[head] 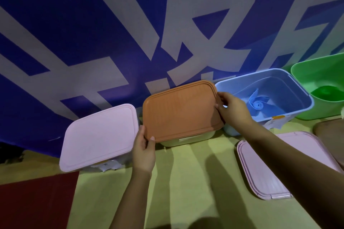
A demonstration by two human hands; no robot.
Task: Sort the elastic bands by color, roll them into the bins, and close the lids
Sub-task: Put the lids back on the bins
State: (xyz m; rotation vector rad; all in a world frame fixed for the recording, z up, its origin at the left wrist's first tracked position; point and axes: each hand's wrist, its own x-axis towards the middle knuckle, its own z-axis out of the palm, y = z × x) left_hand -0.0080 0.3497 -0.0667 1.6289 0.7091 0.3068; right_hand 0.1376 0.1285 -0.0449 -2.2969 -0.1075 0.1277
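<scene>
- The left hand (144, 151) grips the near-left corner of the orange lid (181, 110), thumb on top.
- The right hand (231, 108) pinches the lid's right edge.
- The lid lies over the yellow bin (186, 140).
- A rolled blue band (257, 105) lies inside the open blue bin (305, 96).

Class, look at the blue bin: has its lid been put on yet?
No: the blue bin stands open with a rolled blue band visible inside, while both hands hold the orange lid over the neighbouring bin.
</scene>
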